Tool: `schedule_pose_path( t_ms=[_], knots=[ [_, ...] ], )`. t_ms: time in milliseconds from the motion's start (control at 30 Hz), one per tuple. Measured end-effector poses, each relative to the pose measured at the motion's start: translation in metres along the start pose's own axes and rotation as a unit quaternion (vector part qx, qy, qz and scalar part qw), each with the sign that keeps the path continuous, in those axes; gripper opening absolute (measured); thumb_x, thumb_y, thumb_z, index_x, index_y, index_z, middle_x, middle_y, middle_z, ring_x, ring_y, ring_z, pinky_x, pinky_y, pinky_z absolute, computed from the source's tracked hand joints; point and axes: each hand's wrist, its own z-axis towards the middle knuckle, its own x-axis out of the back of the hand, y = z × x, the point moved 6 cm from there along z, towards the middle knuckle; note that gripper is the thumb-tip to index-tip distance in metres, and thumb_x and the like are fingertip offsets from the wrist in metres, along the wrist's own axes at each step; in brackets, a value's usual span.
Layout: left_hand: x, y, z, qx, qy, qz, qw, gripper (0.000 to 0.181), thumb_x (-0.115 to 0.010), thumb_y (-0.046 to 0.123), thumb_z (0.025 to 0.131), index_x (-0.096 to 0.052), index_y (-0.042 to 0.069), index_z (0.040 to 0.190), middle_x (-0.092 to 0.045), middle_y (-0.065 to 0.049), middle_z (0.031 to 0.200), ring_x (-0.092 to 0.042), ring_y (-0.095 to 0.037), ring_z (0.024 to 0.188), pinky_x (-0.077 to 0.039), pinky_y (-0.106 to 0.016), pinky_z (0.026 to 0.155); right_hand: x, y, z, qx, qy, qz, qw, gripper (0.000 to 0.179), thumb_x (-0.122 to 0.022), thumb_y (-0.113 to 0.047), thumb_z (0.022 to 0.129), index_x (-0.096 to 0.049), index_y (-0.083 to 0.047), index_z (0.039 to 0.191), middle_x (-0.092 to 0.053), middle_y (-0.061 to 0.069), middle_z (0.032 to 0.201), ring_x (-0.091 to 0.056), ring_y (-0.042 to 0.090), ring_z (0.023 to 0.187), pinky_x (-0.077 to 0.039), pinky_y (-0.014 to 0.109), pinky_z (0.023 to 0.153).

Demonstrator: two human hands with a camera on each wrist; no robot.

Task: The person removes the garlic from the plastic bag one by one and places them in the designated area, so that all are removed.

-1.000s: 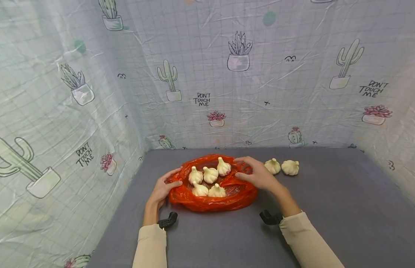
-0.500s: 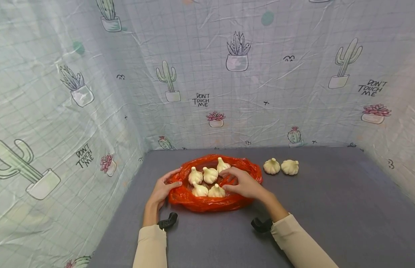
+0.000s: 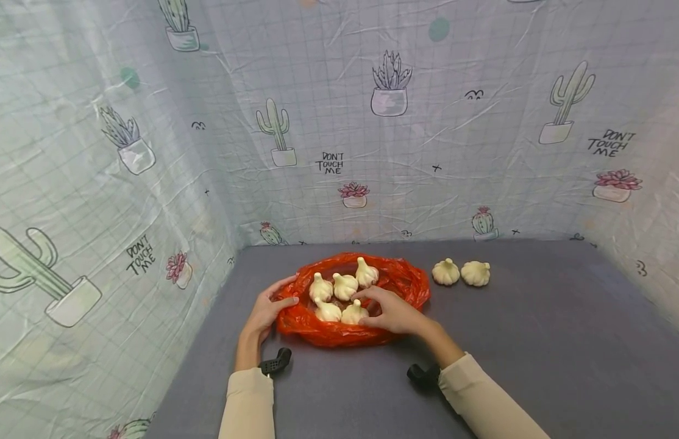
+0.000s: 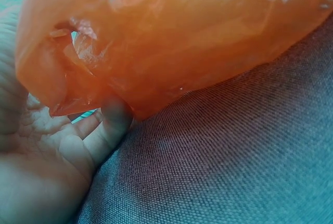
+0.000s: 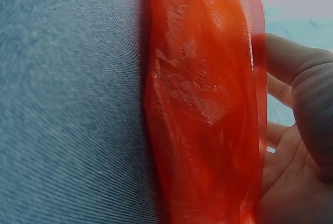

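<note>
A crumpled red plastic bag (image 3: 339,335), its mouth spread wide, lies on the table holding several pale garlic bulbs. My left hand (image 3: 264,313) grips its left side, thumb over the rim and fingers outside; in the left wrist view those fingers (image 4: 112,127) are partly behind the film. My right hand (image 3: 391,311) reaches over the front right of the bag, thumb and fingers parted at the right side of the front garlic bulb (image 3: 353,313). In the right wrist view the bag wall (image 5: 203,104) hides the fingertips.
Two more garlic bulbs, one nearer (image 3: 445,272) and one farther right (image 3: 475,274), lie side by side on the grey table (image 3: 537,341) right of the bag. A cactus-print curtain (image 3: 339,122) rises behind and at both sides.
My right hand has let go of the bag's right rim and moved left and down to the front garlic bulb. The left hand keeps its place on the bag.
</note>
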Motion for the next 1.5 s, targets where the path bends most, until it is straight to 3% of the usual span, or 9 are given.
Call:
schedule_pose_path(
  t_ms=[267, 667, 967, 1267, 1500],
  knots=[
    [0.0003, -0.0023, 0.0008, 0.0, 0.002, 0.001, 1.0, 0.06, -0.077, 0.011, 0.089, -0.059, 0.023, 0.145, -0.054, -0.007, 0.151, -0.058, -0.025, 0.128, -0.056, -0.039, 0.1, -0.0064, 0.0034, -0.0001, -0.013, -0.012, -0.023, 0.9996, 0.052, -0.077, -0.02, 0.09, -0.06, -0.008, 0.138, -0.063, 0.011, 0.124, -0.067, 0.021, 0.1, -0.056, 0.032, 0.086],
    [-0.0004, 0.0003, 0.0007, -0.005, 0.001, -0.003, 1.0, 0.06, -0.077, 0.01, 0.089, -0.059, 0.022, 0.145, -0.055, -0.009, 0.15, -0.06, -0.023, 0.125, -0.057, -0.038, 0.097, -0.0111, 0.007, 0.0041, -0.008, -0.02, -0.017, 0.9996, 0.047, -0.079, -0.019, 0.089, -0.062, -0.011, 0.132, -0.067, 0.002, 0.103, -0.062, 0.016, 0.093, -0.054, 0.028, 0.081],
    [0.0003, -0.0016, 0.0022, -0.002, 0.0, -0.004, 1.0, 0.059, -0.076, 0.011, 0.09, -0.059, 0.022, 0.145, -0.054, -0.007, 0.151, -0.057, -0.025, 0.129, -0.055, -0.04, 0.101, -0.0102, 0.0077, 0.0035, -0.013, -0.017, -0.014, 0.9997, 0.052, -0.079, -0.019, 0.089, -0.061, -0.009, 0.136, -0.068, 0.008, 0.116, -0.065, 0.017, 0.099, -0.056, 0.032, 0.085],
    [0.0012, -0.0021, 0.0027, 0.001, 0.001, 0.001, 1.0, 0.059, -0.077, 0.011, 0.089, -0.059, 0.023, 0.145, -0.054, -0.006, 0.152, -0.056, -0.026, 0.131, -0.054, -0.042, 0.103, -0.0067, 0.0066, 0.0023, 0.003, 0.014, -0.029, 0.9995, 0.053, -0.082, -0.018, 0.086, -0.063, -0.01, 0.135, -0.069, 0.006, 0.121, -0.064, 0.016, 0.1, -0.053, 0.028, 0.085],
    [0.0003, -0.0002, 0.0014, 0.001, 0.006, 0.008, 1.0, 0.059, -0.077, 0.011, 0.089, -0.059, 0.023, 0.144, -0.054, -0.005, 0.152, -0.055, -0.026, 0.132, -0.053, -0.043, 0.104, -0.002, 0.0073, 0.0007, -0.009, 0.023, 0.001, 0.9997, 0.054, -0.082, -0.016, 0.086, -0.062, -0.011, 0.136, -0.062, 0.012, 0.133, -0.067, 0.014, 0.092, -0.056, 0.022, 0.078]
  ],
)
